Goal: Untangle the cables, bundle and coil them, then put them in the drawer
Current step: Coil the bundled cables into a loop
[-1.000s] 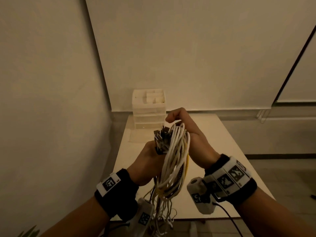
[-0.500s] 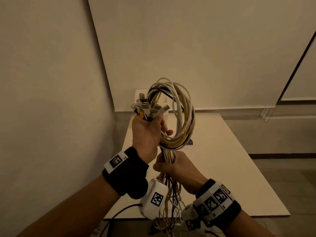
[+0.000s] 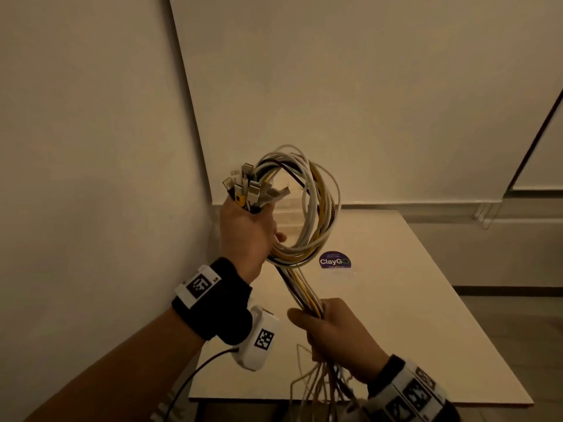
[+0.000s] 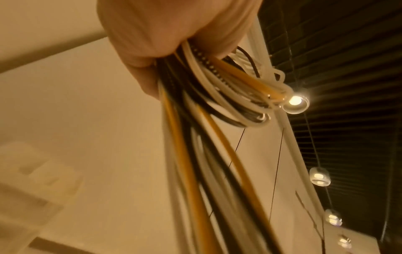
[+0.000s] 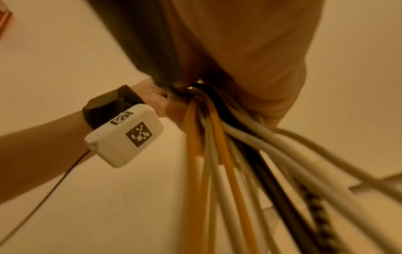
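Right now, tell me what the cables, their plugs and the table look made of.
Cables: smooth rubbery plastic sheaths, white, yellow and black; they bend into loops. One looks braided, patterned.
Plugs: probably metal tips in pale plastic housings; too small to be sure.
Table: flat matte white top, likely laminate or painted board; the core is hidden.

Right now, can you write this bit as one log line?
step: coiling | left hand: grips cables at plugs | right hand: grips loose tails below | drawer: not reached
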### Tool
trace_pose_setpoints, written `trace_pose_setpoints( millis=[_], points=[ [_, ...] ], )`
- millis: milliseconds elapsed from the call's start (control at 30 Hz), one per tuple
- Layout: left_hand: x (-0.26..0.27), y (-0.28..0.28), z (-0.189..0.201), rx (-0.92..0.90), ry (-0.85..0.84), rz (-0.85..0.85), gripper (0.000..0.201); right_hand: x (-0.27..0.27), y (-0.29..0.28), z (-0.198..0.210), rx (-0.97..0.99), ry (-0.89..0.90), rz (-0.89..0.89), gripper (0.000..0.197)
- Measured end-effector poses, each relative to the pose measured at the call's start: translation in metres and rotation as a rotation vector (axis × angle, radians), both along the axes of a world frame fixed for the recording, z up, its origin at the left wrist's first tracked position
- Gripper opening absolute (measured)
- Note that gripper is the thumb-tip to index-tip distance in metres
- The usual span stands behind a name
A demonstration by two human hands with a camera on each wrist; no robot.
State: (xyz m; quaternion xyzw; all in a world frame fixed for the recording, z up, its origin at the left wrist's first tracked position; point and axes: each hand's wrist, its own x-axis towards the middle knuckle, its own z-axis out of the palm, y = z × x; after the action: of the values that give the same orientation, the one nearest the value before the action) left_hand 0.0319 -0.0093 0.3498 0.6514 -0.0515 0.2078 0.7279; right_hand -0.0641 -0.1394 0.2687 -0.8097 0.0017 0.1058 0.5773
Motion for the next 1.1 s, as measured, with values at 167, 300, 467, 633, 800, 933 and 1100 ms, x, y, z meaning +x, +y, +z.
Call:
trace_pose_setpoints(
  millis=[167,300,467,633,800,933,1100],
  points=[
    [0.012,0.015,0.003,0.163,-0.054,0.135,0.013,0.005,-0.01,0.003,-0.239,-0.181,-0.014,0.016],
    [0.02,0.026,0.0,0.293,-0.1,0.238,0.013,0.012,-0.011,-0.007,-0.434,-0.302,-0.019,0.013],
    [0.02,0.031,0.004,0.329,-0.107,0.252,0.016,0.019,-0.006,-0.019,-0.501,-0.342,-0.021,0.01],
    [0.023,0.043,0.015,0.271,-0.113,0.263,0.021,0.019,-0.011,-0.023,-0.445,-0.305,0.008,0.018],
    [0.025,0.057,0.011,0.423,-0.104,0.266,0.013,0.012,-0.017,-0.022,-0.435,-0.301,0.042,0.025],
    [0.024,0.071,0.009,0.609,-0.103,0.232,0.008,0.013,-0.026,-0.003,-0.62,-0.423,0.073,0.013],
    [0.027,0.084,0.013,0.857,-0.095,0.024,0.012,0.015,-0.044,0.034,-0.842,-0.763,0.206,0.019]
  ],
)
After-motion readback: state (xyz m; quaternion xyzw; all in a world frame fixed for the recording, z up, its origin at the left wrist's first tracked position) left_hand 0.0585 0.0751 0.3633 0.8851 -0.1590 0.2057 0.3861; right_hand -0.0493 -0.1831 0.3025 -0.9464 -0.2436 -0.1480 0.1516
